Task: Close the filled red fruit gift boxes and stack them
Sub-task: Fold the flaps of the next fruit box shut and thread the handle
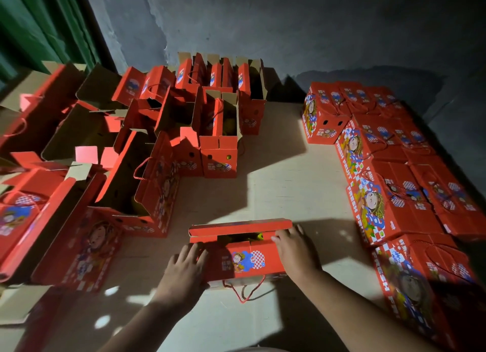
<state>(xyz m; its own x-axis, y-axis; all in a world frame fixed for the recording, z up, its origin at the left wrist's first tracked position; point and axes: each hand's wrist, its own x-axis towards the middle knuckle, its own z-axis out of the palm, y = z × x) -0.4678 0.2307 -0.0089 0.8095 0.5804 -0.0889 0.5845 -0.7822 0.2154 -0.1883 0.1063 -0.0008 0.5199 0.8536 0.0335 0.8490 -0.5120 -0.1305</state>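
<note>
A: The left hand (pixel 187 266) and right hand (pixel 294 249), fingers spread, press the flaps of the red box (pixel 243 257) on the floor (pixel 276 167).

B: Around it?

A: Open boxes (pixel 147 173) left, closed boxes (pixel 389 167) right.

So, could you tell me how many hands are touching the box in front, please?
2: the left hand on the left end of the box, the right hand on its right top edge. Neither is hidden.
</note>
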